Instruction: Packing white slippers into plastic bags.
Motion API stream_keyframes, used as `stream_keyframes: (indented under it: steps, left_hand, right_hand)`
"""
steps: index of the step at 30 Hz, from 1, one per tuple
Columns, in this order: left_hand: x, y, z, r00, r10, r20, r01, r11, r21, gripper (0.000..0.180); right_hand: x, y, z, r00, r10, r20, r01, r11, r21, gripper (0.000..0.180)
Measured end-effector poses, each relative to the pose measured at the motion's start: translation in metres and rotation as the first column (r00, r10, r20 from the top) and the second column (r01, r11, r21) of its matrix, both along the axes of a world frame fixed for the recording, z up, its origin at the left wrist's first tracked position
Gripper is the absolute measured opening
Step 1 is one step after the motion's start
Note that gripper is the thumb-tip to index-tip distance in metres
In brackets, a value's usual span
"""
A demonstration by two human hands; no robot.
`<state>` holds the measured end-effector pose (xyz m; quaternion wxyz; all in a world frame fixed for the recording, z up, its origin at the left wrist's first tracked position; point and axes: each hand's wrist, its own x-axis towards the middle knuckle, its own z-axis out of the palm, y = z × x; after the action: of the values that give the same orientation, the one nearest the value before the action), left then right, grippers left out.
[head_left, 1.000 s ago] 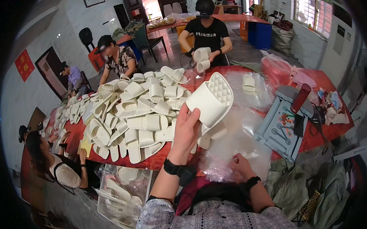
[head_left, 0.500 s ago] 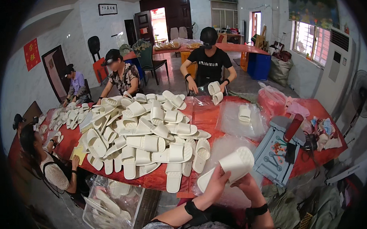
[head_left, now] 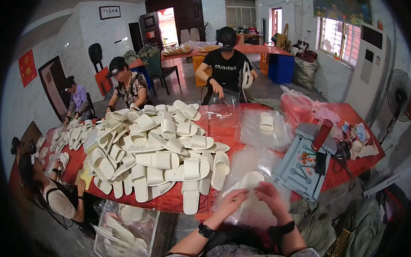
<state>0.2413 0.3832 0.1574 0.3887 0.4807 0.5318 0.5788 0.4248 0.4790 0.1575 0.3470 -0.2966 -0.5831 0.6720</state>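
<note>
A white slipper [head_left: 251, 180] lies on clear plastic bags [head_left: 279, 164] at the table's near edge, partly hidden by my hands. My left hand [head_left: 230, 203] is over its left side, fingers stretched out; whether it touches the slipper I cannot tell. On the other side, my right hand [head_left: 270, 199] is raised with its fingers apart and curved, nothing in them. To the left rises a big heap of white slippers [head_left: 158, 146]. Farther back, a single white slipper [head_left: 266, 121] rests on another stack of clear bags [head_left: 253, 138].
A grey tool-like tray [head_left: 302, 163] with a red cylinder [head_left: 322, 134] stands right of my hands. Pink bags [head_left: 297, 108] and cloths [head_left: 357, 139] lie behind it. Across the red table [head_left: 220, 148], a person in black [head_left: 226, 66] handles a clear bag; others sit left. Bagged slippers [head_left: 123, 235] fill a crate below.
The slipper I held in both hands is now down on the bags, and my fingers have come apart from it. The person opposite has tucked slippers under an arm and holds a bag.
</note>
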Motion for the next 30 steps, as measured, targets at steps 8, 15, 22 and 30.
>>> stream_keyframes:
  steps: [8, 15, 22, 30]
  left_hand:
    - [0.011, -0.001, -0.074, 0.977, -0.204, -0.063, 0.187, 0.96, -0.21, 0.02]
    - [-0.014, -0.018, -0.1, 0.772, 0.374, -0.514, -0.447, 0.894, -0.021, 0.054]
    - [-0.042, -0.03, -0.152, 0.945, 0.283, -0.166, -0.327, 0.864, -0.382, 0.064]
    - [-0.024, -0.01, -0.079, 0.956, 0.286, -0.065, -0.293, 0.939, -0.178, 0.035]
  right_hand:
    - [-0.011, -0.001, -0.063, 0.845, -0.026, 0.535, -0.059, 0.988, 0.142, 0.087]
    - [-0.002, 0.004, -0.102, 0.733, 0.022, 0.679, -0.163, 0.976, 0.144, 0.087]
    - [-0.013, -0.001, -0.11, 0.766, 0.039, 0.642, -0.244, 0.941, 0.234, 0.074]
    - [-0.027, -0.018, -0.056, 0.95, 0.153, 0.271, -0.15, 0.988, -0.033, 0.064]
